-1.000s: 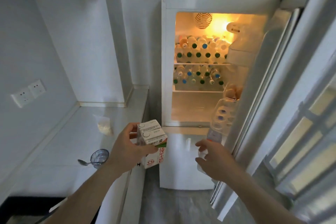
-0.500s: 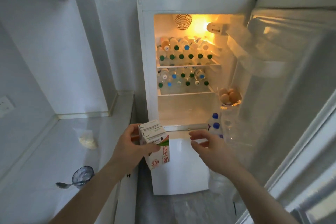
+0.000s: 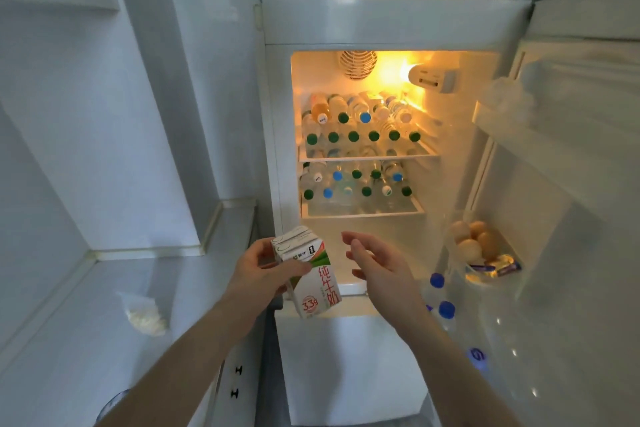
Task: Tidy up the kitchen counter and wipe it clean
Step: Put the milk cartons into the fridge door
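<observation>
Left hand (image 3: pixel 258 276) grips milk carton (image 3: pixel 309 276) by its top, carton tilted, held in front of the open fridge (image 3: pixel 363 21). Right hand (image 3: pixel 379 265) at the carton's 3 o'clock, fingers spread, holding nothing, not touching. Bottles (image 3: pixel 353 136) fill both shelves. Eggs (image 3: pixel 472 241) in door bin. Plastic bag (image 3: pixel 145 317) on counter (image 3: pixel 69 340), 8 o'clock.

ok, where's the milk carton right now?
In the head view the milk carton sits low and centre, tilted, held in the left hand in front of the open fridge, just left of the empty right hand.
</observation>
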Tool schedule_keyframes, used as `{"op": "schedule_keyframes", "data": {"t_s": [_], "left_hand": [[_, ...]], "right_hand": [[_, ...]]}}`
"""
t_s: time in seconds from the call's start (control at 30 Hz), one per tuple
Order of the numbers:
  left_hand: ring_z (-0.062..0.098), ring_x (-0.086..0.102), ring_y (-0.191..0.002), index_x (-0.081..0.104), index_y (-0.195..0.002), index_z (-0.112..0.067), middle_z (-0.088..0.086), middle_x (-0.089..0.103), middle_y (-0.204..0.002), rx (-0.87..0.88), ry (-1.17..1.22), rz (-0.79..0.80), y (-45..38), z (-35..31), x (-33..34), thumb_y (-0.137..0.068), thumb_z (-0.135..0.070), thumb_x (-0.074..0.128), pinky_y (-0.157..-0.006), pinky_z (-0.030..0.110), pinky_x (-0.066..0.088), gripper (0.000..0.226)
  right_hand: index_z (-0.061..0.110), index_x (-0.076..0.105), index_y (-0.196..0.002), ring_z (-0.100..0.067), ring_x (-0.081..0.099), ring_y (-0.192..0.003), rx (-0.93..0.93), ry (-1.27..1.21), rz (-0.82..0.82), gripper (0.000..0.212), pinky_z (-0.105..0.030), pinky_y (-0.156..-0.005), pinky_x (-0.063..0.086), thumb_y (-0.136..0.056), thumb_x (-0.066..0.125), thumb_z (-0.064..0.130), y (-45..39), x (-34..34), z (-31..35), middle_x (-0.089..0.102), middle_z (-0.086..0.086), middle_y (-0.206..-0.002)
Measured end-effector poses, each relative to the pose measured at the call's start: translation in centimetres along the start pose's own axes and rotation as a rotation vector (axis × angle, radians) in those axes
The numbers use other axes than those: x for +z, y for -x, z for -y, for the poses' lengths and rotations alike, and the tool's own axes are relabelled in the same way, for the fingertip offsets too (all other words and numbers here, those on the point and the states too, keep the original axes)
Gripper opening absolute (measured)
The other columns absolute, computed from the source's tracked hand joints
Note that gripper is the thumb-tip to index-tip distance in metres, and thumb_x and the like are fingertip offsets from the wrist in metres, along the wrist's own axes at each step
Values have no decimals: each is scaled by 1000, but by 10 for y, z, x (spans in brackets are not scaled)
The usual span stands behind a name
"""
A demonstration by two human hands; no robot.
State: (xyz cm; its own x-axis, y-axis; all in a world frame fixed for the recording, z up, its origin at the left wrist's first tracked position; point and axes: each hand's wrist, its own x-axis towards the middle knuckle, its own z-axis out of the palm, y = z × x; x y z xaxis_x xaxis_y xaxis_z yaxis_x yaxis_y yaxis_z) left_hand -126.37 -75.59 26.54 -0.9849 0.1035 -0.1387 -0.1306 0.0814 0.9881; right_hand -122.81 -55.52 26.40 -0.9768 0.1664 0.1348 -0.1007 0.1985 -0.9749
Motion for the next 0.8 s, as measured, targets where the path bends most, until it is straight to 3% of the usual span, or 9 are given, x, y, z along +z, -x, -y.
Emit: {"op": "schedule_keyframes", "data": {"t_s": [0.13,0.2,0.4,0.47,0.6,0.73,0.8], "left_hand": [[19,76,-97,61,-121,-17,0,75,-110,-3,19,-5,-37,-11,14,-81,-13,82,-82,38,64,45],[20,75,-99,62,-121,-17,2,74,-113,-11,39,-3,-57,-15,22,-81,-20,82,-81,38,64,45],[18,77,-93,64,-121,-17,8,74,-112,-52,63,39,-96,-19,44,-85,-36,77,-69,32,63,43],[19,76,-93,65,-120,-18,8,75,-110,-66,53,63,-106,-20,53,-83,-41,77,-72,36,64,45],[17,78,-86,65,-118,-18,5,79,-99,-78,28,130,-120,-23,69,-85,-44,75,-70,36,64,43],[17,78,-87,66,-117,-19,1,80,-96,-63,-3,268,-128,-24,83,-75,-56,73,-71,37,64,57],[15,77,-89,66,-118,-18,-1,80,-97,-56,-9,339,-130,-23,89,-73,-59,70,-70,34,64,60]], "right_hand": [[41,69,-115,-1,64,-104,-20,-11,-91,22,-26,-87,56,-104,50,37,-43,-15,-9,69,30,-104],[43,68,-113,-2,64,-104,-23,-24,-81,21,-25,-86,56,-104,51,37,-60,-23,-13,68,33,-102],[51,58,-120,6,66,-99,103,-12,251,22,-14,-74,54,-99,56,45,-79,-36,-21,68,36,-97],[53,57,-120,8,66,-95,143,5,297,24,-18,-75,58,-97,59,46,-83,-38,-21,69,33,-96],[54,59,-123,-6,70,-102,196,4,207,36,-36,-89,61,-88,69,54,-89,-44,-24,70,25,-111],[51,61,-123,2,71,-96,168,0,96,31,-21,-75,60,-94,68,42,-84,-54,-23,70,27,-109],[42,65,-125,-2,72,-98,166,-22,66,27,-21,-75,59,-99,63,33,-79,-61,-22,74,21,-109]]}}
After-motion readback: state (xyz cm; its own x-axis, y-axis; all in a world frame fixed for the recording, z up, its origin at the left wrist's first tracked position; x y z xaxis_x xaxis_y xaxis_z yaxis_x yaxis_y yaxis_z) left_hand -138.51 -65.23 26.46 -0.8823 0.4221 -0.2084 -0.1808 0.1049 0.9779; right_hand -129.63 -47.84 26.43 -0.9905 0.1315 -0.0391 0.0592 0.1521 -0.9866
